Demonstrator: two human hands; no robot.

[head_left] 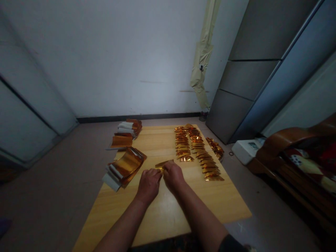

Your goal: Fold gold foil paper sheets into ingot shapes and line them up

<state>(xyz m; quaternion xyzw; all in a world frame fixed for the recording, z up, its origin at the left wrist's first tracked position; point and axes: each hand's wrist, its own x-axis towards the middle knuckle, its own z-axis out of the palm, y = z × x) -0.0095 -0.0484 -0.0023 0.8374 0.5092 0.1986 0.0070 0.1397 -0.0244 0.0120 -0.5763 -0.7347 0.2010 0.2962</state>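
A: Where was the held piece?

B: Centre of frame, just below the middle: a narrow, shiny gold foil-paper piece (pixel 164 163), over the pale yellow wooden tabletop (pixel 223 199).

A: Which way did it point?

B: Long axis roughly left to right, right end tipped slightly toward the top of the frame. The right end showed past the knuckles; part of the lower edge was covered by fingers.

A: And the grip?

B: Left hand (pixel 148 183) curled, fingers pinched together on the foil's near edge. Right hand (pixel 173 175) likewise clamped on it, just beside the left. Finger pads hidden on both.

A: Anything legible?

B: A white box (pixel 242 154) at right of frame carried a small dark-and-pale patch (pixel 253 145); any writing there was too small to read.

A: What lay left of the hands?

B: A fanned stack of copper-gold sheets with pale grey backs (pixel 128 162), nearest the left hand. Above it in the frame, a smaller copper-coloured bundle (pixel 121 140), then a loose grey-and-copper pile (pixel 134 127).

A: Right of them?

B: Two columns of folded, glossy gold pieces (pixel 182 142), overlapping, most long axes left to right; the right column slanted toward the lower right. Past the table's right edge, a heap of crumpled-looking gold foil (pixel 215 147).
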